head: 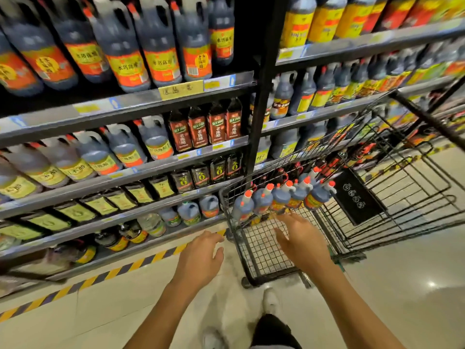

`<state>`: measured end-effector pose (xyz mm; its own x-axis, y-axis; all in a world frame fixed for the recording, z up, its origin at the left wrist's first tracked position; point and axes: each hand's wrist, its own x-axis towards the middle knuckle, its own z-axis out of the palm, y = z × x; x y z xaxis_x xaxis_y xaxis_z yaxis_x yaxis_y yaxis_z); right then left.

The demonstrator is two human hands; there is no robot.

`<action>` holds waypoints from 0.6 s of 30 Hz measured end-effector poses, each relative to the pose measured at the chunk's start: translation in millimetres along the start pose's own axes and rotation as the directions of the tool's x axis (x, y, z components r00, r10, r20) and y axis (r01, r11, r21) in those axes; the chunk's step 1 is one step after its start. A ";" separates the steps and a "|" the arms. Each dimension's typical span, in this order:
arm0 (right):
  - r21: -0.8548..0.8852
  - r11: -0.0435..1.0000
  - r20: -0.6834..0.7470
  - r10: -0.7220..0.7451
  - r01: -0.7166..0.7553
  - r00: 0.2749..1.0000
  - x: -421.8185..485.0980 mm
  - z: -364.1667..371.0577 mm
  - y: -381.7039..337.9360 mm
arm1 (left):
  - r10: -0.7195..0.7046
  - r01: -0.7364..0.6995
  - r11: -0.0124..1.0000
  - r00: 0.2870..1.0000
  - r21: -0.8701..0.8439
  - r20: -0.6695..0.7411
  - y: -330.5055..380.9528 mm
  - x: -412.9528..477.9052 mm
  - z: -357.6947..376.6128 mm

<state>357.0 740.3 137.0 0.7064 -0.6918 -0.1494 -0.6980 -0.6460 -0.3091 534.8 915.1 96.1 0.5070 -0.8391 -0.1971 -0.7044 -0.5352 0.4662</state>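
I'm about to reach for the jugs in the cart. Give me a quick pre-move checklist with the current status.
1. Right hand free: open, holding nothing, above the black wire shopping cart. Ok.
2. Left hand free: open, holding nothing, outside the cart. Ok.
3. Dark plastic jugs with red caps: in a row inside the cart, caps on. Ok.
4. Path from right hand to jugs: nothing lies between them. Ok.
5. Cart wheels locked: cannot tell.
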 end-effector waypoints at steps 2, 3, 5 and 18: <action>0.005 1.000 0.008 0.013 -0.013 1.000 13.0 1.5 23.9 | 0.008 -0.008 1.000 1.000 0.022 0.012 14.7 21.9 8.6; 0.003 1.000 0.012 0.021 -0.021 1.000 21.7 1.5 35.7 | 0.002 -0.002 1.000 1.000 0.023 0.007 22.1 33.0 13.2; -0.024 0.999 0.045 0.022 -0.021 0.999 44.3 1.7 59.5 | -0.037 0.037 0.999 0.999 0.023 -0.009 37.0 56.4 23.5; -0.109 0.960 0.385 -0.199 0.259 0.901 227.1 59.0 167.0 | -0.407 0.405 0.914 0.910 0.036 0.085 81.5 210.2 118.9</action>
<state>407.8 494.3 -3.9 0.8208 -0.3705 -0.4348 -0.5001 -0.8340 -0.2333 524.9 683.5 -9.9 0.7057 -0.5539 -0.4418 -0.4559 -0.8323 0.3152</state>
